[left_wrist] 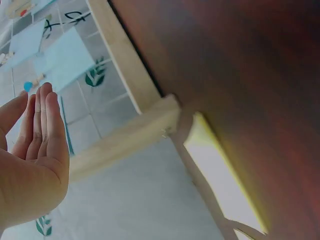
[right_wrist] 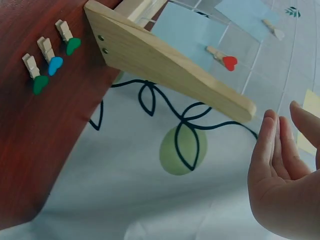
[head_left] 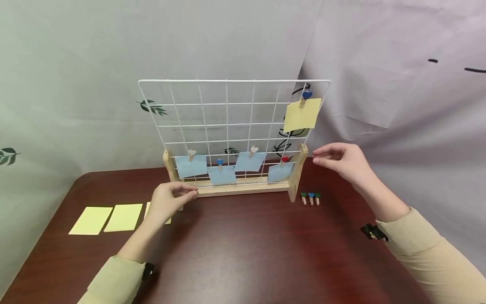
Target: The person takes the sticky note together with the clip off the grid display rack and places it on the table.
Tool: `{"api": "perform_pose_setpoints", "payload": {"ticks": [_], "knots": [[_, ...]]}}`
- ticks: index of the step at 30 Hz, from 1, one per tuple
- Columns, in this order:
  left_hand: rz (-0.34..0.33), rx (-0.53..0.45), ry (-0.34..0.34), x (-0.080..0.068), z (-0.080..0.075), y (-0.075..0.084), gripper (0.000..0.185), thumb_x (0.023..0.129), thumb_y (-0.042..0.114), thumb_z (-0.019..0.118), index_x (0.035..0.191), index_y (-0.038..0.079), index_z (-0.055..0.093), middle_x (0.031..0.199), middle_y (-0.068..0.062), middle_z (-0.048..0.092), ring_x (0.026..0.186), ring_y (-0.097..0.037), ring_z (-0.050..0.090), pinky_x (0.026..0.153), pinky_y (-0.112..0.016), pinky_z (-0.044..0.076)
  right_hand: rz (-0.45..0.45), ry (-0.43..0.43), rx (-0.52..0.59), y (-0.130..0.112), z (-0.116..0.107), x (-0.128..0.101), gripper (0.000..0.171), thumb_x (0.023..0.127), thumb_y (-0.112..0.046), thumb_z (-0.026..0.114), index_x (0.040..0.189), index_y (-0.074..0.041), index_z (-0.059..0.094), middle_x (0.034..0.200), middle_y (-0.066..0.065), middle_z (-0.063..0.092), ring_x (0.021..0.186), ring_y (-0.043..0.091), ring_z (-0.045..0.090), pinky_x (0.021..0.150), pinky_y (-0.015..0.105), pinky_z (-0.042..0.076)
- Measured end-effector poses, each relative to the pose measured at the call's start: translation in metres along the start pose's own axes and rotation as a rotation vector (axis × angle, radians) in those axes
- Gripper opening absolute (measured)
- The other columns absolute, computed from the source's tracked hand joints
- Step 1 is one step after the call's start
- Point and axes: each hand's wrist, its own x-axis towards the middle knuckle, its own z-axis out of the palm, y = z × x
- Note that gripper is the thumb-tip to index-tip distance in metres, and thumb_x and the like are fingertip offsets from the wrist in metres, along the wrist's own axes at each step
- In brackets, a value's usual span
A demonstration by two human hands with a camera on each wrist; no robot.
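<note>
A white wire grid (head_left: 227,103) stands in a wooden base (head_left: 243,189). Heart-topped clothespins hold several blue notes (head_left: 250,162) low on it; a yellow note (head_left: 302,116) hangs at the upper right from a dark blue heart clothespin (head_left: 306,95). My left hand (head_left: 167,200) hovers by the base's left end, fingers fairly straight and nothing between thumb and fingers in the left wrist view. To the right of the right wooden post (head_left: 298,173), my right hand (head_left: 345,162) is held in the air, also empty, its thumb apart from extended fingers (right_wrist: 265,150).
Three loose clothespins (head_left: 311,199), two green and one blue, lie on the dark red table (head_left: 258,245) right of the stand. Yellow notes (head_left: 123,217) lie in a row at the left, one partly behind my left wrist. A patterned cloth (head_left: 95,63) hangs behind.
</note>
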Motion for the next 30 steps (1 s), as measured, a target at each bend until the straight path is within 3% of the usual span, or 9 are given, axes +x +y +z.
{"api": "perform_pose_setpoints", "payload": {"ticks": [4, 13, 30], "knots": [[0.045, -0.02, -0.004, 0.009, 0.007, 0.012, 0.015, 0.092, 0.012, 0.084, 0.103, 0.002, 0.084, 0.097, -0.016, 0.083, 0.072, 0.004, 0.071, 0.062, -0.016, 0.052, -0.039, 0.01, -0.017, -0.008, 0.001, -0.001, 0.029, 0.094, -0.012, 0.082, 0.116, 0.007, 0.076, 0.082, -0.032, 0.073, 0.078, -0.012, 0.071, 0.073, 0.009, 0.057], [0.137, -0.068, -0.017, 0.027, 0.026, 0.039, 0.011, 0.093, 0.008, 0.082, 0.103, 0.002, 0.083, 0.098, -0.017, 0.083, 0.079, -0.012, 0.078, 0.067, -0.015, 0.054, -0.078, 0.058, -0.04, -0.022, -0.002, 0.0, 0.027, 0.093, -0.011, 0.082, 0.115, 0.003, 0.078, 0.081, -0.035, 0.071, 0.077, -0.012, 0.07, 0.071, 0.008, 0.056], [0.173, -0.274, 0.006, 0.05, 0.063, 0.102, 0.013, 0.092, 0.007, 0.082, 0.104, 0.002, 0.083, 0.101, -0.016, 0.083, 0.084, -0.019, 0.081, 0.069, -0.015, 0.056, -0.167, 0.231, 0.017, -0.043, -0.008, 0.011, 0.024, 0.092, -0.009, 0.084, 0.112, 0.003, 0.08, 0.083, -0.034, 0.072, 0.076, -0.01, 0.07, 0.072, 0.006, 0.054]]}}
